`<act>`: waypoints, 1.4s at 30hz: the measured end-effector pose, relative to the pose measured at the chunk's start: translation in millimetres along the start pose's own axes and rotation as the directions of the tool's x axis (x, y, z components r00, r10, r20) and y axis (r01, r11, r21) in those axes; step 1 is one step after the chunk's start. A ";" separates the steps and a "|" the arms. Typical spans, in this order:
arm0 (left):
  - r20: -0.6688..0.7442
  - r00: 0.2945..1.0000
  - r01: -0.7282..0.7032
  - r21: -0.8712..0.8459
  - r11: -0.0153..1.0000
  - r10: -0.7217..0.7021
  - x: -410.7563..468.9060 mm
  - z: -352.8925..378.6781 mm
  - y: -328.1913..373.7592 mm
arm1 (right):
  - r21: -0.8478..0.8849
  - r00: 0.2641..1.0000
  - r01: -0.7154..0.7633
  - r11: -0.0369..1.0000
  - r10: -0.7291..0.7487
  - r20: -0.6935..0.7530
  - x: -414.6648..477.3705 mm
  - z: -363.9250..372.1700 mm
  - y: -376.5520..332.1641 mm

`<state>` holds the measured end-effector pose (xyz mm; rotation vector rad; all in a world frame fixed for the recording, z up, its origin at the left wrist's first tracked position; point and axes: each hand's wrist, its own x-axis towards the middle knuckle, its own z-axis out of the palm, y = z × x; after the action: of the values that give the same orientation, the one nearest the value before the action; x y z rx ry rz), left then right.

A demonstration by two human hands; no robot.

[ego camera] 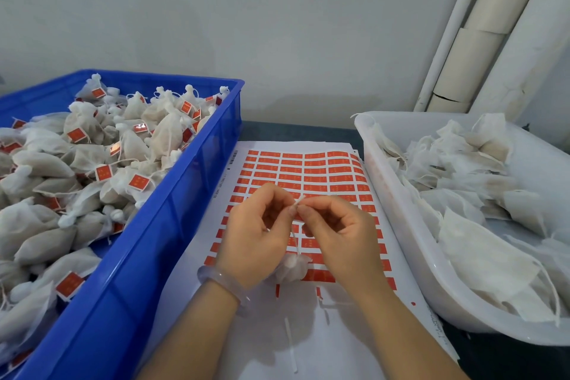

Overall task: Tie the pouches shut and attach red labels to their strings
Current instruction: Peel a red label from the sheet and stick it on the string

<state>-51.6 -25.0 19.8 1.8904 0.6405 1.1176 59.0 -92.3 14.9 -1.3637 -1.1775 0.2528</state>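
We see one small white pouch (291,268) hanging low between our wrists, neck gathered, just above the sheet of red labels (308,170), which lies flat with its near rows partly stripped. Its thin white string (295,239) runs up from the neck to where our left hand (256,234) and right hand (342,234) pinch its end. The tied pouches (92,148), red-tagged, heap in the blue crate (172,225) at left. The open pouches (462,194), flat, pile in the white tub (398,225) at right.

Left hand (257,233) and right hand (334,233) raised together, fingers (293,210) curled, fingertips pinching, forearms angled inward
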 end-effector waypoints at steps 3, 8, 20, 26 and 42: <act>-0.008 1.000 0.015 -0.009 1.000 -0.015 0.0 1.2 -0.7 | 0.013 1.000 -0.016 1.000 0.015 0.013 -0.5 0.6 0.1; -0.008 1.000 0.006 0.004 1.000 -0.006 0.3 0.5 -1.8 | 0.031 0.999 -0.030 0.999 0.029 0.026 -1.0 1.2 -0.1; -0.007 1.000 0.000 0.015 1.000 0.000 0.3 -0.5 -4.0 | 0.074 0.997 -0.048 0.996 0.044 0.056 -2.0 -0.6 -1.3; 0.007 1.000 -0.010 0.046 0.999 0.009 1.5 -0.9 -4.5 | 0.032 0.999 -0.034 0.999 0.033 0.019 -0.5 -1.5 1.8; -0.054 0.999 0.002 0.062 0.998 0.001 1.9 -2.2 -3.2 | 0.049 0.999 -0.031 0.998 0.028 0.045 1.4 -0.9 1.2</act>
<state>-52.8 -21.1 18.5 1.9174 0.7130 1.1645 60.9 -91.6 14.8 -1.3389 -1.1811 0.3326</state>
